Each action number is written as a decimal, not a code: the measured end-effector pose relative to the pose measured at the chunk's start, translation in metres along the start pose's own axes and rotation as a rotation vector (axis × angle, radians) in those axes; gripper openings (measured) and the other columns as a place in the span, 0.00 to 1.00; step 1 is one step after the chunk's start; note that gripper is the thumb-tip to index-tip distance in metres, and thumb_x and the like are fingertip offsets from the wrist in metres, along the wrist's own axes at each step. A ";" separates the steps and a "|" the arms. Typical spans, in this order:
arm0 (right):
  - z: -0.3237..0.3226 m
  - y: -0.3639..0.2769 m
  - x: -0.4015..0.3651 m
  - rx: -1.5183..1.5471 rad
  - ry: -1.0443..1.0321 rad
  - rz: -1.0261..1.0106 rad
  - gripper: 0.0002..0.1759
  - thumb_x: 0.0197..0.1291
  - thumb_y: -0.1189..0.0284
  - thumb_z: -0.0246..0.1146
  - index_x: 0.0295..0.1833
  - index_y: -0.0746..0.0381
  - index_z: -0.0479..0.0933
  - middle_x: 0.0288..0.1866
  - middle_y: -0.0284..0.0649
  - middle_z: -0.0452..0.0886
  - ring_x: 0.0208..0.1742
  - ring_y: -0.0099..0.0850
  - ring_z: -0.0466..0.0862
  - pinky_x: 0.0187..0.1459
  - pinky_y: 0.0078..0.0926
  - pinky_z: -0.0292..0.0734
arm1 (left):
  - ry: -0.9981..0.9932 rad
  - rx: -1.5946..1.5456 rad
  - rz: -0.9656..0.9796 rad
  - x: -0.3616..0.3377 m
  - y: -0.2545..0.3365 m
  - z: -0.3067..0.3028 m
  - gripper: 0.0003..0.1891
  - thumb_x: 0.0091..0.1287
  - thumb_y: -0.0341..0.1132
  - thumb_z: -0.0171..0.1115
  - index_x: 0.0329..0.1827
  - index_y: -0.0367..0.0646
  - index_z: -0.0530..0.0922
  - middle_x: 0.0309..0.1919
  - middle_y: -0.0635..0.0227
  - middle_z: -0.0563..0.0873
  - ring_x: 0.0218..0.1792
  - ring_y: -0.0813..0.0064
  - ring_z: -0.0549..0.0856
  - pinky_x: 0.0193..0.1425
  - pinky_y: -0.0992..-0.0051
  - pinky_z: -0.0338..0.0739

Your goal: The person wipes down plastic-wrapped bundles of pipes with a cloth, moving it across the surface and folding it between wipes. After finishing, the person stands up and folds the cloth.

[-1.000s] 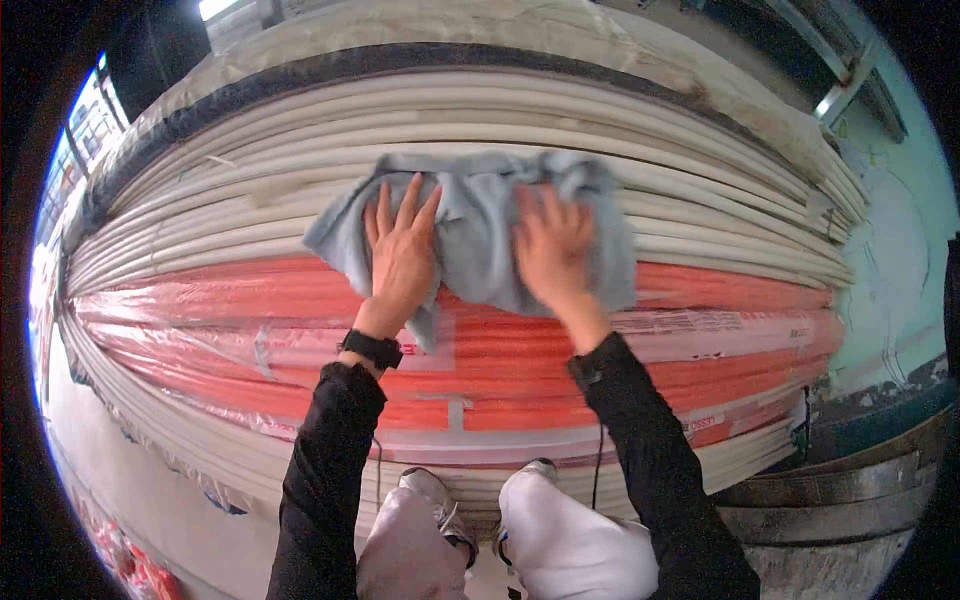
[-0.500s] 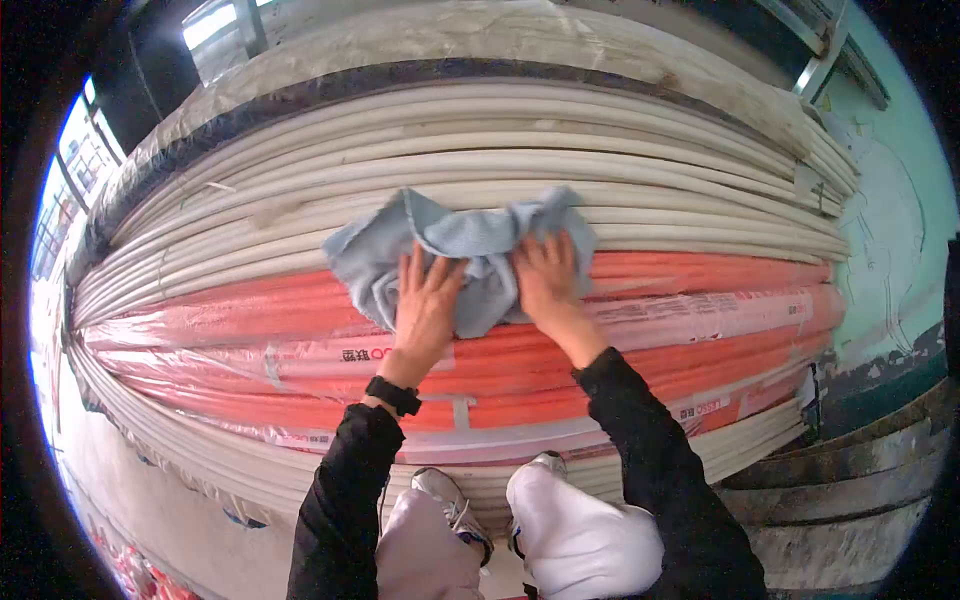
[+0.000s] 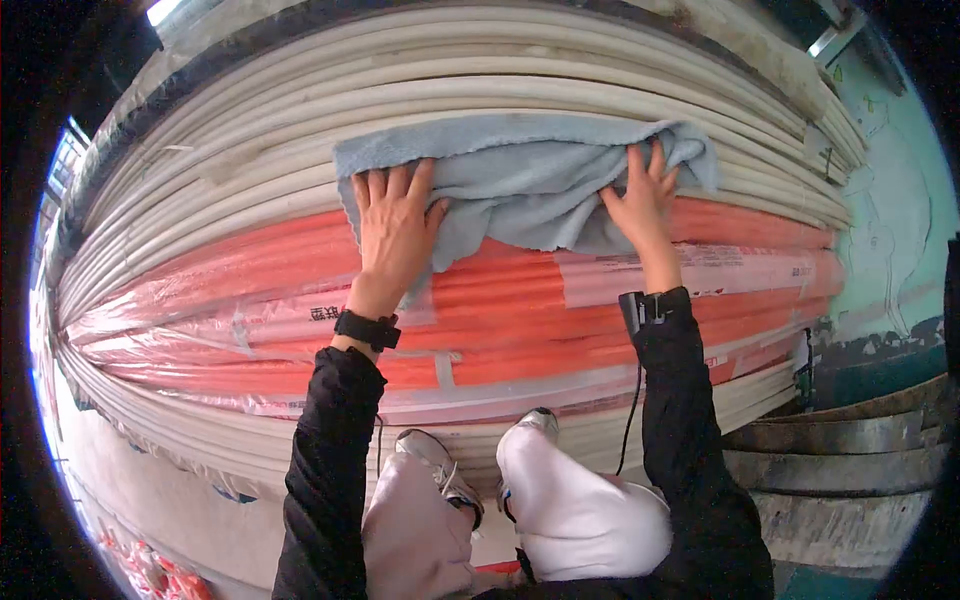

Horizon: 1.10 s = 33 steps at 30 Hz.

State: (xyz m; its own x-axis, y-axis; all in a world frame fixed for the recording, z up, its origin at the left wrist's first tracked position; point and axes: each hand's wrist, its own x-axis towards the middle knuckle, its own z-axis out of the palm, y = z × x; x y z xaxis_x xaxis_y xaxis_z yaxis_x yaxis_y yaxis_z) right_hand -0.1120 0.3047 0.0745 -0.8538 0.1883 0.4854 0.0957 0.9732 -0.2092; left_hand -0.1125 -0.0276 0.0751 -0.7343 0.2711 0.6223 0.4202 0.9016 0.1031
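Observation:
A grey-blue cloth lies spread and wrinkled across white pipes and the upper edge of bundled pipes in red plastic wrap. My left hand rests flat on the cloth's left part, fingers stretched out. On its right part lies my right hand, with fingers spread. Both hands are open and touch the cloth from above. Folds run between them, and the cloth's lower edge hangs over the red wrap. The pipes directly under the cloth are hidden.
More white pipes run below the red bundle, in front of my shoes. Dark curved slabs are stacked at the lower right. A pale green wall stands at the right end. Red-and-white material lies at the lower left.
The cloth was bunched between my hands and is now spread wider. My right hand has moved right and my left hand slightly left. The camera view has tilted down a little.

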 end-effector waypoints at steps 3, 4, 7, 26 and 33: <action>0.006 -0.004 -0.014 -0.029 0.033 -0.055 0.39 0.56 0.66 0.72 0.74 0.54 0.67 0.80 0.57 0.57 0.75 0.74 0.57 0.72 0.74 0.54 | -0.009 0.026 0.021 -0.003 0.006 -0.001 0.28 0.61 0.30 0.64 0.68 0.47 0.77 0.63 0.54 0.79 0.64 0.45 0.73 0.73 0.45 0.62; 0.009 -0.002 -0.019 -0.023 0.044 -0.108 0.37 0.56 0.68 0.71 0.73 0.55 0.68 0.79 0.57 0.59 0.74 0.73 0.59 0.72 0.73 0.55 | -0.015 0.043 0.036 -0.004 0.006 -0.002 0.27 0.60 0.29 0.63 0.67 0.46 0.77 0.62 0.54 0.80 0.64 0.45 0.73 0.73 0.45 0.62; 0.009 0.000 -0.036 -0.014 0.085 -0.242 0.30 0.56 0.80 0.63 0.67 0.58 0.73 0.74 0.55 0.65 0.70 0.67 0.65 0.71 0.63 0.64 | -0.050 -0.066 0.037 -0.013 -0.003 0.001 0.26 0.59 0.26 0.62 0.64 0.45 0.79 0.58 0.54 0.82 0.62 0.44 0.75 0.72 0.48 0.65; -0.101 0.041 -0.101 0.609 -0.083 -0.056 0.32 0.49 0.91 0.54 0.59 0.60 0.85 0.64 0.46 0.83 0.67 0.46 0.80 0.68 0.37 0.74 | 0.080 -0.367 0.055 -0.021 0.021 -0.077 0.25 0.59 0.15 0.54 0.57 0.41 0.86 0.55 0.63 0.88 0.55 0.56 0.79 0.67 0.62 0.73; -0.079 0.044 -0.166 0.166 -0.137 -0.017 0.32 0.61 0.76 0.64 0.73 0.59 0.73 0.76 0.52 0.69 0.75 0.56 0.66 0.77 0.53 0.58 | -0.081 -0.137 0.255 -0.073 0.037 -0.042 0.22 0.61 0.20 0.55 0.59 0.42 0.82 0.61 0.56 0.82 0.64 0.51 0.76 0.72 0.53 0.70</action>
State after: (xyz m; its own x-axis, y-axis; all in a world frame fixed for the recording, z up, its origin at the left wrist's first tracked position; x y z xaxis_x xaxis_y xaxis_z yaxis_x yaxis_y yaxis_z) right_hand 0.0742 0.3271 0.0518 -0.9173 0.1411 0.3724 0.0044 0.9387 -0.3448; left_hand -0.0215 -0.0284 0.0662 -0.6336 0.5137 0.5785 0.6605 0.7485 0.0588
